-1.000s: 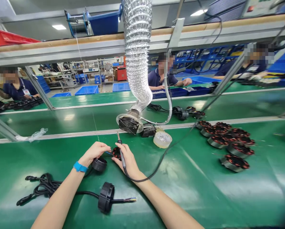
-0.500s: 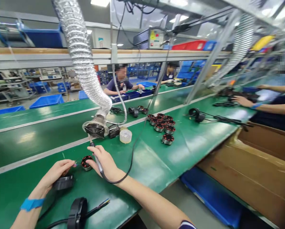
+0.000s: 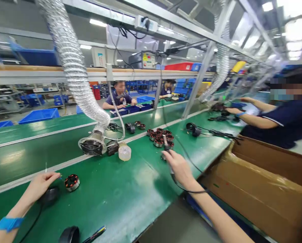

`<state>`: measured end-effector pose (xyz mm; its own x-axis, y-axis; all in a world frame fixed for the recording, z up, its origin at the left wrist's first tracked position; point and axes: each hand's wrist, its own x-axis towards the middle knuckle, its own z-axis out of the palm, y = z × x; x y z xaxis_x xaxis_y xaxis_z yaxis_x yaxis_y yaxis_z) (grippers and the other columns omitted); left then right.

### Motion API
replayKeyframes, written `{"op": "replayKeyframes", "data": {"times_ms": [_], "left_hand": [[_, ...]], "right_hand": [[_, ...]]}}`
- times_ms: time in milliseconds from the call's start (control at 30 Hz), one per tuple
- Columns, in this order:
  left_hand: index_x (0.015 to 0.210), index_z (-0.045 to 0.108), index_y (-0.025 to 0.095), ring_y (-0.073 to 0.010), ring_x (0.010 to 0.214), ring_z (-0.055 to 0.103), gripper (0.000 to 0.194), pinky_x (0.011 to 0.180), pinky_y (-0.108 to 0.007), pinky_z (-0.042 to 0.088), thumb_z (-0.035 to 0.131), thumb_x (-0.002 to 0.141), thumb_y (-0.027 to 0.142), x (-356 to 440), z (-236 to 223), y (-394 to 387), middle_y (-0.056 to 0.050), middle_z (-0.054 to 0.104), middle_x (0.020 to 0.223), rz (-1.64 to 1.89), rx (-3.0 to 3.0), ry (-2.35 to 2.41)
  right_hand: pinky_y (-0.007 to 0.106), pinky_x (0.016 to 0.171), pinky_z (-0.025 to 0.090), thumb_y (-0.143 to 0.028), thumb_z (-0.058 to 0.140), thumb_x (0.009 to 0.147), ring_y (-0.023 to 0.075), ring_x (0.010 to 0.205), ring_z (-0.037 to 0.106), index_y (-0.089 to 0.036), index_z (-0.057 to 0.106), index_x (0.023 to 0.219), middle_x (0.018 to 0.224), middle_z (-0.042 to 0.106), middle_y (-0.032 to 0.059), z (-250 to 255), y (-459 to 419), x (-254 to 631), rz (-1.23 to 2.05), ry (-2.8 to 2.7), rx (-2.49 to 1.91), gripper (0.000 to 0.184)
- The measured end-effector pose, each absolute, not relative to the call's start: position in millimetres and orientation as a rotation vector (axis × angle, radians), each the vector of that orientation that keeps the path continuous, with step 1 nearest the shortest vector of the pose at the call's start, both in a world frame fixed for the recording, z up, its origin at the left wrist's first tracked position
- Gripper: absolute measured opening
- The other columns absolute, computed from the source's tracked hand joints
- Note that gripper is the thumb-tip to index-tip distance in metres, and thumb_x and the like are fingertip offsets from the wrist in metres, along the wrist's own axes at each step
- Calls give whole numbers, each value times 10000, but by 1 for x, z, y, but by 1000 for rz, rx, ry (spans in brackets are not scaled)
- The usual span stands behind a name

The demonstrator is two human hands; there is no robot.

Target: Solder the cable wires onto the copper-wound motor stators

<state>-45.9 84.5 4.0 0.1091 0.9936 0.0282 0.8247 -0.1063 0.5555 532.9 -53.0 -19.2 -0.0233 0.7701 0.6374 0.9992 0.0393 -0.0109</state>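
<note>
At the left, my left hand [image 3: 39, 185] is closed in a pinch, with thin wires [image 3: 60, 176] at its fingertips. Just right of those fingertips a motor stator [image 3: 72, 183] with a black and red top lies on the green bench. Below the hand is a black round housing [image 3: 51, 196], partly covered, with a black cable. My right hand [image 3: 181, 168] grips a soldering iron [image 3: 168, 146], its tip pointing up in front of the cluster of stators [image 3: 159, 136]. Another black housing [image 3: 70, 235] lies at the bottom edge, near a cable with coloured wire ends [image 3: 100, 231].
A fume fan [image 3: 92, 147] on a silver duct [image 3: 76, 64] stands at mid-bench, beside a roll of clear tape [image 3: 125, 152]. Farther right lie a black motor part [image 3: 193, 129] with cables, a cardboard box [image 3: 231, 168] and a co-worker [image 3: 274, 111]. Other people sit across the bench.
My right hand has swung right with the soldering iron, away from the single stator to the stator cluster. My left hand stays near that stator, pinching the wires. The view has turned right.
</note>
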Motion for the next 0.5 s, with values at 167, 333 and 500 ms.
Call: {"op": "replayKeyframes", "data": {"times_ms": [167,333,500], "left_hand": [[982,717,109,-321,845,649,591,752,-373,495,476,792,614,-51,17,68,-173,655,1001,636,2126,2192],[897,684,155,-286,898,637,331,800,-342,463,439,865,375,-54,21,23,-148,647,990,573,2169,2232],[926,619,210,-280,802,657,388,647,-309,387,264,974,358,-58,17,-28,-96,702,840,337,1989,2381]], "right_hand": [[353,815,558,-37,372,785,248,985,667,-195,564,1301,1232,595,146,-52,-38,590,-551,-1855,-1819,573],[392,789,557,-118,338,847,279,937,681,-195,597,1234,1148,637,153,-79,-20,599,-519,-1895,-1722,472],[444,788,525,-194,323,887,321,972,665,-198,609,1160,1041,671,156,-93,-10,597,-588,-1896,-1643,396]]}}
